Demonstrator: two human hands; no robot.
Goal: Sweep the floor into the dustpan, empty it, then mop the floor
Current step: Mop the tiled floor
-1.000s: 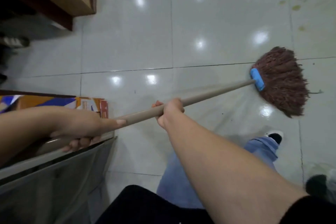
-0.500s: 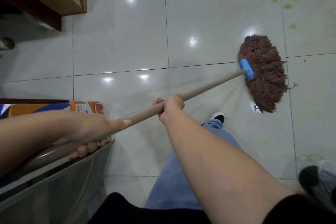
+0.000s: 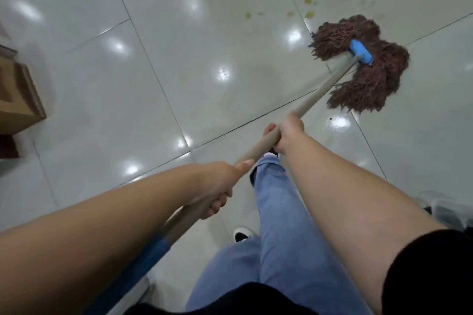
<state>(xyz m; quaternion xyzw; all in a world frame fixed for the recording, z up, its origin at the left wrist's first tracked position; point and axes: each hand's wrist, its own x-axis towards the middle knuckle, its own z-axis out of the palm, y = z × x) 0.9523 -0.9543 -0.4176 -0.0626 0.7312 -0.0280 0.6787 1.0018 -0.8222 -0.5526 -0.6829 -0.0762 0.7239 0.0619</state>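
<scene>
The left hand [image 3: 217,184] has its fingers [image 3: 217,206] curled tight round the mop handle [image 3: 320,94], thumb laid along the shaft toward the mop head. Further up the handle, the right hand [image 3: 288,133] wraps it too, fingers [image 3: 268,128] closed round the pole. Beyond the right hand the handle ends in a blue clamp [image 3: 361,52] on the brown mop head [image 3: 368,69], spread flat on the tiled floor [image 3: 179,59]. Yellowish stains [image 3: 307,0] lie just beyond the mop head; a cardboard box [image 3: 18,94] sits far left of it.

Bare forearms; black short sleeve [image 3: 430,271] at right arm, light blue jeans [image 3: 279,238], black shoes with white toes [image 3: 240,234].
</scene>
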